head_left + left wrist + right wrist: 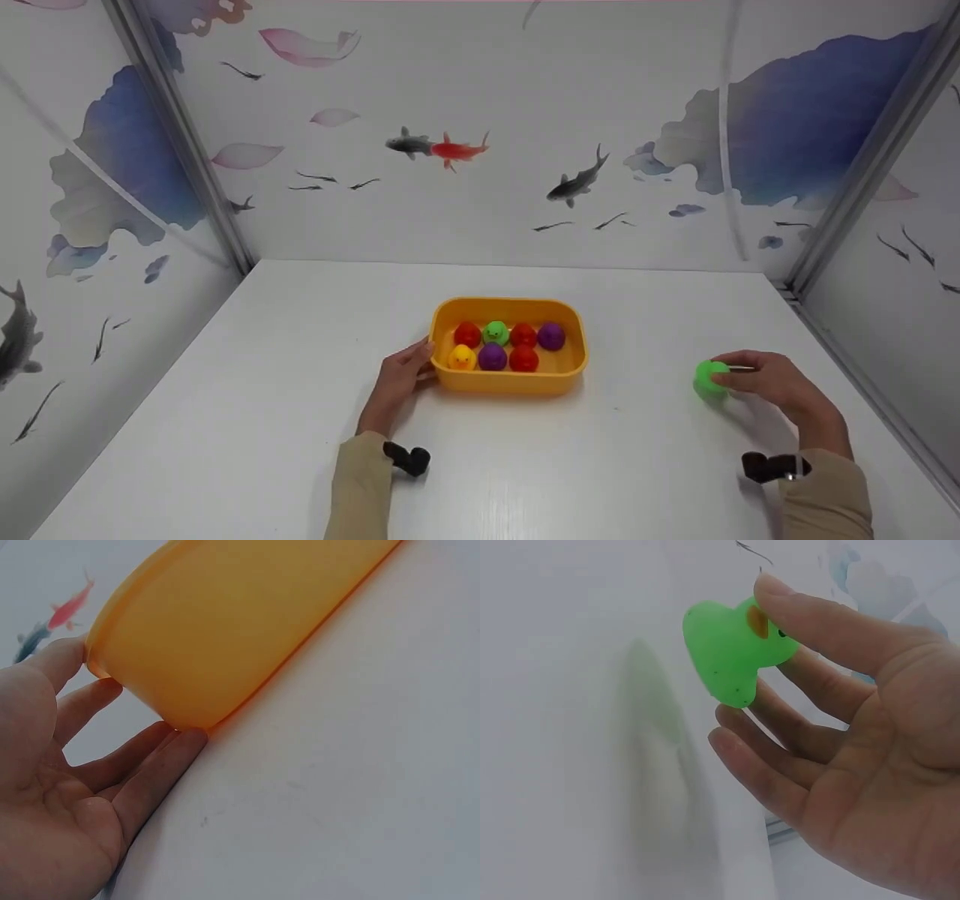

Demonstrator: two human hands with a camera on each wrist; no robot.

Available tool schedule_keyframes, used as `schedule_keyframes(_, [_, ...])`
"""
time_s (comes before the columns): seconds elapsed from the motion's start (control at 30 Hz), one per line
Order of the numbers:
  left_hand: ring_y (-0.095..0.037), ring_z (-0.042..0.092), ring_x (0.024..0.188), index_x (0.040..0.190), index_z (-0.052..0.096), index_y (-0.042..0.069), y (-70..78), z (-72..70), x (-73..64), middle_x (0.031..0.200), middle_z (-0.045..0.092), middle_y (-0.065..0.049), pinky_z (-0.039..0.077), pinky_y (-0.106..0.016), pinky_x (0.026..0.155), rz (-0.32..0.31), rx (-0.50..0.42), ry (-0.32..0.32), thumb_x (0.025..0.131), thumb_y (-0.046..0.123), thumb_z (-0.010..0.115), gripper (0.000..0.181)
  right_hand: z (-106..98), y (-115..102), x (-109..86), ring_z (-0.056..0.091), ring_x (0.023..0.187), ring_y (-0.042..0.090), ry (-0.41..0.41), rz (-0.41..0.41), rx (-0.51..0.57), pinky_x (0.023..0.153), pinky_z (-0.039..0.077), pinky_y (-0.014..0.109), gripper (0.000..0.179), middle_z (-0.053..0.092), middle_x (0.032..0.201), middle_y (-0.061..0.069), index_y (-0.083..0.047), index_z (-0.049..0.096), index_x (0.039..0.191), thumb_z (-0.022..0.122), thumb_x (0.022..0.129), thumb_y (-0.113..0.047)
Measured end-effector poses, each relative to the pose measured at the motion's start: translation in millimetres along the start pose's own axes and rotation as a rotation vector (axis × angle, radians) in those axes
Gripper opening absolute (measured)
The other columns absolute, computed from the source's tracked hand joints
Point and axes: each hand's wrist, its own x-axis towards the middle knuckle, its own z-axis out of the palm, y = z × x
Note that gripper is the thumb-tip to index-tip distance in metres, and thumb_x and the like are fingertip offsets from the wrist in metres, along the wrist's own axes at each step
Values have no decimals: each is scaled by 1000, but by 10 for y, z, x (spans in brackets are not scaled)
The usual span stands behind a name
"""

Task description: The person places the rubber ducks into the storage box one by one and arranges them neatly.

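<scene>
A green toy duck [724, 645] with an orange beak is pinched between the thumb and fingers of my right hand [772, 382], at the right side of the table; in the right wrist view it is tilted. My left hand [399, 381] holds the left end of an orange-yellow plastic basket [510, 384]; its fingertips [191, 739] touch the rim and the lower edge. Inside the basket sit a yellow duck [462, 358], another green duck [495, 334], and several red [523, 358] and purple [492, 357] rounded toys whose faces do not show.
The white table [525, 465] carries the basket near its middle. Walls printed with fish and petals [480, 90] enclose the back and both sides, with metal posts [870, 157] at the corners. Black straps [772, 466] circle both wrists.
</scene>
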Motion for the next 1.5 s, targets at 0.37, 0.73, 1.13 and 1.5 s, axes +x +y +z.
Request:
schedule_keyframes(0.37, [-19,65,112,148,50,22,-2,-17,8,144,59,-7,56,-33,100,-15,0,4,100,49,55,56,90,-271,24,47,133,43,40,-22,22,105,43,53,72,48,146,27,0,54,140,70,90,-50])
schedule_keyframes(0.73, [-19,65,112,148,50,21,-17,4,20,143,60,-8,57,-32,97,-7,-37,-19,101,46,56,54,124,-514,18,57,119,19,53,-34,120,107,38,53,70,60,134,7,-6,54,140,71,89,-51])
schedule_keyframes(1.13, [-19,65,110,148,50,22,-6,19,9,143,60,-6,58,-31,96,-11,-19,-13,100,49,56,55,273,-804,44,66,100,2,86,-70,176,110,43,50,66,66,119,-4,-5,54,139,71,91,-46])
schedule_keyframes(1.5, [-21,65,113,147,51,22,0,12,29,144,59,-8,57,-34,98,-14,15,16,101,45,56,52,452,-996,105,67,102,8,86,-81,183,106,50,42,64,62,131,11,-3,55,139,71,92,-43])
